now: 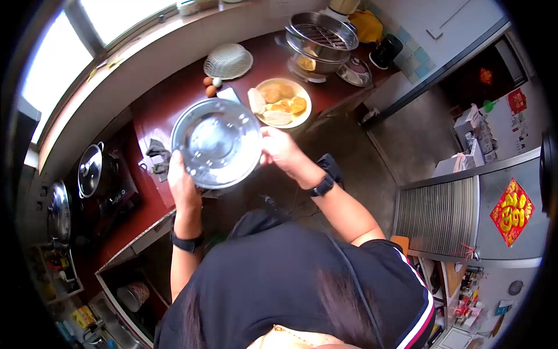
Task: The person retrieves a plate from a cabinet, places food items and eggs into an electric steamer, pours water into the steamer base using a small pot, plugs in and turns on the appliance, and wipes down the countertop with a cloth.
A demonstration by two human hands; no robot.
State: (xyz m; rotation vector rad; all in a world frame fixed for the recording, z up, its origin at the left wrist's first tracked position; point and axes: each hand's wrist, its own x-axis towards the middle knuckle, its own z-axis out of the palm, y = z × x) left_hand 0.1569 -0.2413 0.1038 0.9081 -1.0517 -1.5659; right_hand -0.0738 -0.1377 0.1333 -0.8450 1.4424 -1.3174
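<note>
A round, shiny metal basin [218,142] is held up in front of me, over the edge of the counter. My left hand [183,180] grips its rim on the left, and my right hand [281,148] is closed on the opposite rim. A few bright spots show inside the basin; whether they are water drops or reflections I cannot tell. Just beyond it, a plate [305,116] carries yellow and pale pieces of food. Several eggs [210,91], brown and pale, lie behind the basin. Part of a white flat object [228,95] shows at the basin's far rim.
A clear ribbed dish [228,61] lies near the window wall. A tiered metal steamer [321,41] stands at the back right beside a glass lid [354,72] and a black container [386,51]. Lidded pots [91,170] sit on the left. A dark cloth [158,150] lies near my left hand.
</note>
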